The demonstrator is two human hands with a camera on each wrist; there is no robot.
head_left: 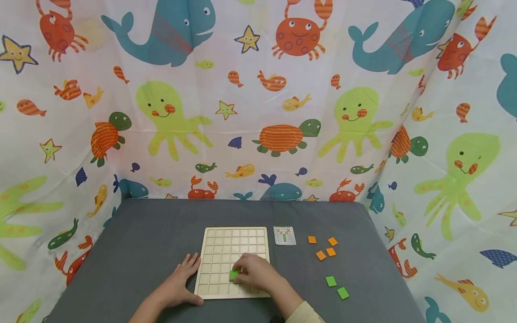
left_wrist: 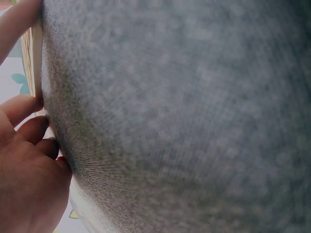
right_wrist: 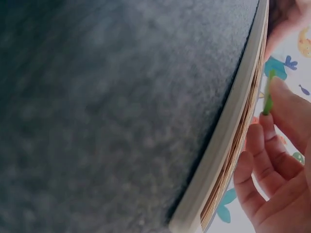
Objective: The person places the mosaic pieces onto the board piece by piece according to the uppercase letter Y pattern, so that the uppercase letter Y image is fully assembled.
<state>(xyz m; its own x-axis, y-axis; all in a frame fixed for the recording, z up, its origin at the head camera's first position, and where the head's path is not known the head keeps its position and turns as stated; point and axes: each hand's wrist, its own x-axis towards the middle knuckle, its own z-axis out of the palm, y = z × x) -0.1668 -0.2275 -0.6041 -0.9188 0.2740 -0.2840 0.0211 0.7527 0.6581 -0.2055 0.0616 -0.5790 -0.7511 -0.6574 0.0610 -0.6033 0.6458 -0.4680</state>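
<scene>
The small square green tile (head_left: 233, 276) is pinched in the right hand (head_left: 258, 272) over the pale wooden grid board (head_left: 214, 251), whose edge the spread left hand (head_left: 177, 283) touches, so placing seems underway, and the tile likely needs lining up and letting go.

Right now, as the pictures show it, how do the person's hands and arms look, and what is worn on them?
The left hand and right hand are both bare, with no glove or ring visible. A pale yellow sleeve shows on the right arm at the head view's bottom edge. The visible part of the left forearm has no sleeve.
</scene>
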